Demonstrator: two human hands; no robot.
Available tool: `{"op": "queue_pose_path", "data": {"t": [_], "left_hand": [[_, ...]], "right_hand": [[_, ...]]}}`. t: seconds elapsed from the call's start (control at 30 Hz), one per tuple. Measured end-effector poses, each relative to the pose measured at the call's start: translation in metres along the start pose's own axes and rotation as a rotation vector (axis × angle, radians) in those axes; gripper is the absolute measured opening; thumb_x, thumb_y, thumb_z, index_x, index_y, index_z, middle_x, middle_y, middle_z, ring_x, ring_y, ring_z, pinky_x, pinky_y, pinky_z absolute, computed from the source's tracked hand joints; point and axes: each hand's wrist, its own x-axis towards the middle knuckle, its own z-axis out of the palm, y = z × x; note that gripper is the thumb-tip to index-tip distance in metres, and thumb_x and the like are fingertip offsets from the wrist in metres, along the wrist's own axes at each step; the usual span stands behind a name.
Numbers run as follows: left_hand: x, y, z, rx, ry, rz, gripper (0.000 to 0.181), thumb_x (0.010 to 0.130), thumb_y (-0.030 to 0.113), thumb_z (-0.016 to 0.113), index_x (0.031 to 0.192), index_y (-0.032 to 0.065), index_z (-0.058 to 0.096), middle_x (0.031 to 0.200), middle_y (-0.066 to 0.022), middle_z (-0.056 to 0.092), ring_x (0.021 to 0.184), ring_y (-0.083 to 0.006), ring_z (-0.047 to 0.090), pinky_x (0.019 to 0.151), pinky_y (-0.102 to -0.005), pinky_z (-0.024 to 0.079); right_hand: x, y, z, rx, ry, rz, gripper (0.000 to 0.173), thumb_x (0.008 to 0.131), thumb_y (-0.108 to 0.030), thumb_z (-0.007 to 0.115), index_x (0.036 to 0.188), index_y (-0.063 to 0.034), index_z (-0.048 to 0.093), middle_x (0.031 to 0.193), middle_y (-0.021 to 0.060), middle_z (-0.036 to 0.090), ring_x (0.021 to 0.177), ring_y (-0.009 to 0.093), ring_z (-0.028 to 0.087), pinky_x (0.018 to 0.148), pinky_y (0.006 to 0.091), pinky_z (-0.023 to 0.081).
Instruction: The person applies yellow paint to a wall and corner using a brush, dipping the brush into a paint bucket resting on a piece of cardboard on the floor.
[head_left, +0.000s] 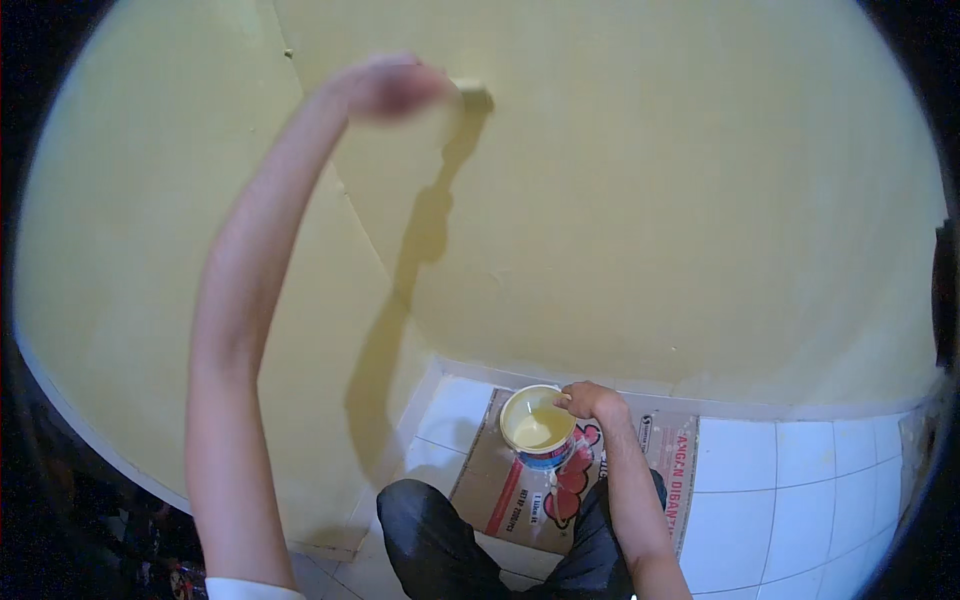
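Raised high against the yellow wall (600, 225), my left hand (397, 90) is blurred but closed around a painting tool. The tool's pale head (471, 86), a small roller or brush, is at the wall's surface; its handle is hidden by the hand. Down by the floor, my right hand (592, 400) grips the rim of a small paint bucket (546, 456), thumb and fingers over its right edge. Pale yellow paint (541, 429) lies inside the bucket, which is upright or slightly tilted; whether its base touches the cardboard below cannot be told.
Flattened, printed cardboard (487, 480) covers part of the white tile floor (735, 517). Two yellow wall faces meet at a corner left of centre, with a pale skirting strip (637, 399) below. My bent knees (420, 510) are close to the bucket. Dark clutter (180, 581) shows at lower left.
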Motion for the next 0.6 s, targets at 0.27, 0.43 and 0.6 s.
{"op": "queue_pose_path", "data": {"t": [0.27, 0.43, 0.6], "left_hand": [[-0.021, 0.044, 0.002, 0.099, 0.18, 0.362, 0.037, 0.093, 0.044, 0.041, 0.09, 0.0087, 0.051, 0.051, 0.0099, 0.038, 0.037, 0.0013, 0.028, 0.031, -0.0122, 0.023], [0.038, -0.059, 0.025, 0.291, 0.427, 0.444, 0.049, 0.094, 0.05, 0.03, 0.08, 0.0095, 0.054, 0.052, 0.0042, 0.044, 0.041, -0.0056, 0.038, 0.039, -0.0244, 0.029], [0.088, -0.251, 0.075, 0.18, 0.546, 0.321, 0.051, 0.095, 0.044, 0.029, 0.071, 0.0055, 0.053, 0.051, -0.0087, 0.045, 0.048, -0.0198, 0.047, 0.047, -0.0378, 0.037]], "right_hand": [[0.009, -0.002, 0.002, -0.024, 0.009, 0.0, 0.052, 0.089, -0.047, 0.043, 0.12, -0.007, 0.053, 0.121, 0.0167, 0.054, 0.113, 0.033, 0.05, 0.096, 0.0412, 0.039], [0.006, -0.002, 0.005, -0.018, 0.038, -0.004, 0.052, 0.089, -0.048, 0.043, 0.121, -0.0074, 0.053, 0.121, 0.0165, 0.054, 0.113, 0.033, 0.05, 0.096, 0.0412, 0.039], [-0.005, -0.005, 0.004, -0.008, 0.053, -0.001, 0.053, 0.089, -0.047, 0.043, 0.122, -0.007, 0.052, 0.122, 0.0166, 0.054, 0.114, 0.033, 0.049, 0.096, 0.0405, 0.039]]}}
